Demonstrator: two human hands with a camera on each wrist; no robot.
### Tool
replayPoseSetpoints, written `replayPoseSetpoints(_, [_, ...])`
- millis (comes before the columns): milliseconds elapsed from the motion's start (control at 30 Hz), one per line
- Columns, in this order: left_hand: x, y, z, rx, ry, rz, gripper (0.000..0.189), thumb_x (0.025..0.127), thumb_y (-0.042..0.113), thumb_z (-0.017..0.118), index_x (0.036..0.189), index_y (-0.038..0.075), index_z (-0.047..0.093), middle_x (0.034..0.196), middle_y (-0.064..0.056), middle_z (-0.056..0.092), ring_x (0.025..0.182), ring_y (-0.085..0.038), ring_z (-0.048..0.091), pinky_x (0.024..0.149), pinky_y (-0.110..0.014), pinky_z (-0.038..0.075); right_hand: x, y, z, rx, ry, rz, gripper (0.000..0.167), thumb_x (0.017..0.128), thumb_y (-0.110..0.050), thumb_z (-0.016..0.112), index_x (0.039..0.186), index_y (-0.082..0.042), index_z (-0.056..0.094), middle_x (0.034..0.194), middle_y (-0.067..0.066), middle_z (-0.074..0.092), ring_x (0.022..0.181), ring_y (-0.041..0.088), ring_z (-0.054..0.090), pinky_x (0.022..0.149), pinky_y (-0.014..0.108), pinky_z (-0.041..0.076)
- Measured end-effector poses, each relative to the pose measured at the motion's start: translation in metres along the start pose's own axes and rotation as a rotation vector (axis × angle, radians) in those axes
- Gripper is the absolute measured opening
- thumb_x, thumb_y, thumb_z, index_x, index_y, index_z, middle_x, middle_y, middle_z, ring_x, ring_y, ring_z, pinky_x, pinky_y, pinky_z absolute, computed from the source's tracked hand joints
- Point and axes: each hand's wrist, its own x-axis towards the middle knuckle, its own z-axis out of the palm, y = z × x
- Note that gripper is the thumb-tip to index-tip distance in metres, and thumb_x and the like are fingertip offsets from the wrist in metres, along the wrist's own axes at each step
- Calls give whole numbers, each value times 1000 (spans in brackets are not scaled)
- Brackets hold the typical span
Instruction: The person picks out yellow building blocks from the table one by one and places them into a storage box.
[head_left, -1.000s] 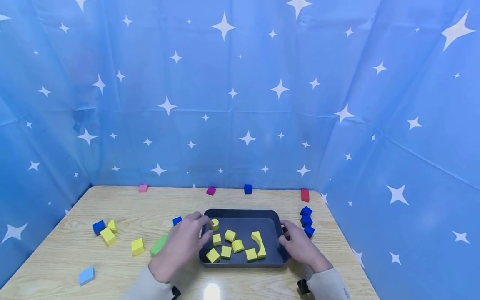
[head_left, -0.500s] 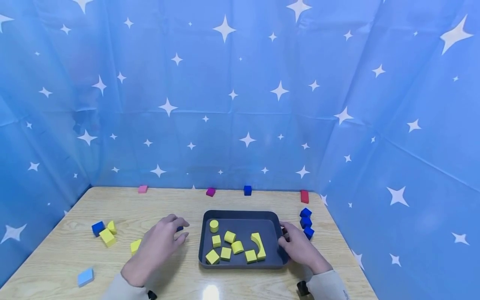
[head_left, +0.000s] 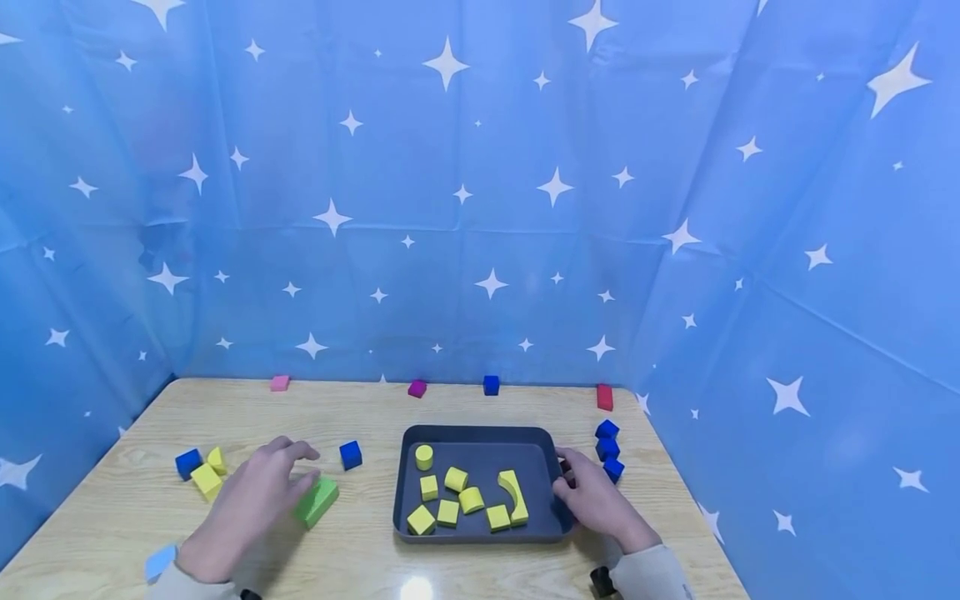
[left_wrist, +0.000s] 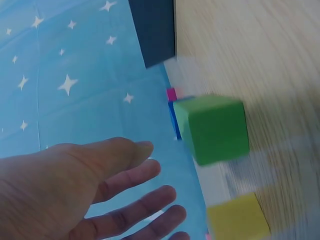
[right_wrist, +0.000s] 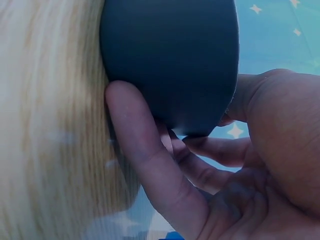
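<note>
My left hand (head_left: 251, 504) hovers over the left part of the table with fingers spread and nothing in them. Just right of its fingertips lies a green block (head_left: 318, 502). The left wrist view shows that green block (left_wrist: 217, 131) beyond the hand, with a yellow block (left_wrist: 239, 217) nearby; in the head view the hand hides that yellow one. My right hand (head_left: 597, 502) grips the right side of a dark grey tray (head_left: 480, 537). Its fingers press the outer wall of the tray (right_wrist: 170, 60) in the right wrist view. Several yellow blocks, including an arch (head_left: 514, 497) and a cylinder (head_left: 424, 457), lie inside.
A blue cube (head_left: 350, 455) lies between left hand and tray. At far left are another blue cube (head_left: 188, 464), a yellow block (head_left: 206, 482) and a light blue block (head_left: 161, 562). Blue cubes (head_left: 608, 449) line the right; a red block (head_left: 604, 397) sits behind.
My left hand has moved left from the tray's left edge, uncovering the blue cube and green block. The right hand keeps its hold and the tray stays in place.
</note>
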Motion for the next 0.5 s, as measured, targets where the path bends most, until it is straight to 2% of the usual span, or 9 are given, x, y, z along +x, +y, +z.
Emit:
replayPoseSetpoints(67, [-1, -7, -2, 5, -10, -11, 28, 102, 20, 89, 126, 7, 85, 119, -20, 80, 97, -33, 80, 82, -57, 70, 0, 1, 0, -6, 8, -5, 58, 111, -5, 68, 167, 3, 56, 144, 19, 75, 118, 28, 77, 99, 53, 72])
replayPoseSetpoints(267, [-2, -23, -6, 14, -43, -42, 27, 104, 17, 86, 126, 2, 84, 117, -22, 81, 92, -28, 78, 76, -50, 69, 0, 3, 1, -13, 17, -13, 57, 110, -5, 67, 165, 5, 57, 142, 18, 76, 118, 27, 77, 96, 51, 71])
replayPoseSetpoints(500, [-5, -41, -12, 18, -110, -115, 27, 105, 14, 81, 126, -4, 81, 120, -29, 81, 100, -39, 81, 78, -56, 69, 1, 4, 2, -21, 14, -22, 57, 110, -6, 68, 165, 3, 58, 143, 18, 76, 118, 28, 77, 96, 51, 71])
